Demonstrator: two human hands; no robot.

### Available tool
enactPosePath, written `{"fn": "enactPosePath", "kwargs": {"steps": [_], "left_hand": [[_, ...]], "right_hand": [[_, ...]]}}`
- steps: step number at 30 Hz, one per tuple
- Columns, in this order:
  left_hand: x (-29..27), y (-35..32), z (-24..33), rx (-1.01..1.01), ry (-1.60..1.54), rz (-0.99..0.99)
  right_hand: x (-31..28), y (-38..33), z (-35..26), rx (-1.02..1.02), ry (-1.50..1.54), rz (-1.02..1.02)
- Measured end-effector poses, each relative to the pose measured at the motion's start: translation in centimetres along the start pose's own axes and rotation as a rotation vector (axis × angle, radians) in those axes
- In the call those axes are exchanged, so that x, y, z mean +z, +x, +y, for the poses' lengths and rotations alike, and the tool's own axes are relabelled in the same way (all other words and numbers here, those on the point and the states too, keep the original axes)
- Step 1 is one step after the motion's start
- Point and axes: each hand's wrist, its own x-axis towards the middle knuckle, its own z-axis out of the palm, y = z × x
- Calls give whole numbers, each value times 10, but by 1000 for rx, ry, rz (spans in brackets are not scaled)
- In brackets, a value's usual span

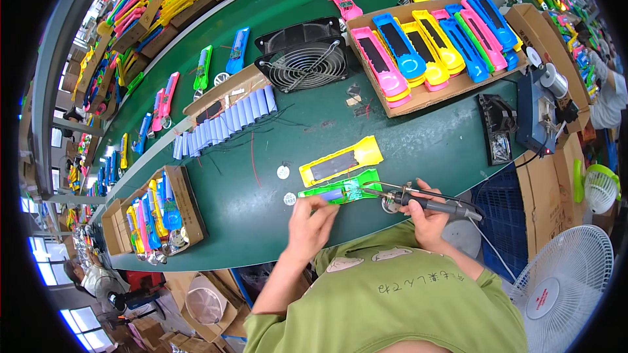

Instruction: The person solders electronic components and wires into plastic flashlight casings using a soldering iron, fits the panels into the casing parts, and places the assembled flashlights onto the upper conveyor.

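Note:
My right hand (426, 221) is wrapped around a dark soldering iron (450, 207) with a thin metal tube along it. Its tip points left at the small green circuit board (354, 189) in a bright green plastic casing (371, 178). A pale purple cylindrical battery cell (331, 195) lies in the same casing, left of the board. At that cell's left end my left hand (307, 225) has its fingers pinched together; what they hold is hidden. Just beyond lies a yellow casing (371, 150) with a dark strip.
A row of purple cells (229, 121) and a black fan (306, 65) stand farther back. One cardboard box (392, 110) of coloured casings is at the back right, another (190, 204) at left. A soldering station (533, 114) with a wire spool (554, 80) stands right.

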Motion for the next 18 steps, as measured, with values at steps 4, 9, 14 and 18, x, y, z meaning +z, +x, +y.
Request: {"fn": "enactPosePath", "kwargs": {"steps": [4, 9, 14, 18], "left_hand": [[-39, -18, -22, 336, 384, -355], [-26, -20, -29, 456, 418, -238], [18, -5, -6, 184, 215, 102], [36, -1, 6, 35, 57, 217]], "right_hand": [[-1, 0, -2, 67, 43, 80], [1, 0, -8, 149, 99, 102], [3, 0, -3, 69, 19, 103], [2, -1, -2, 23, -46, 76]]}}
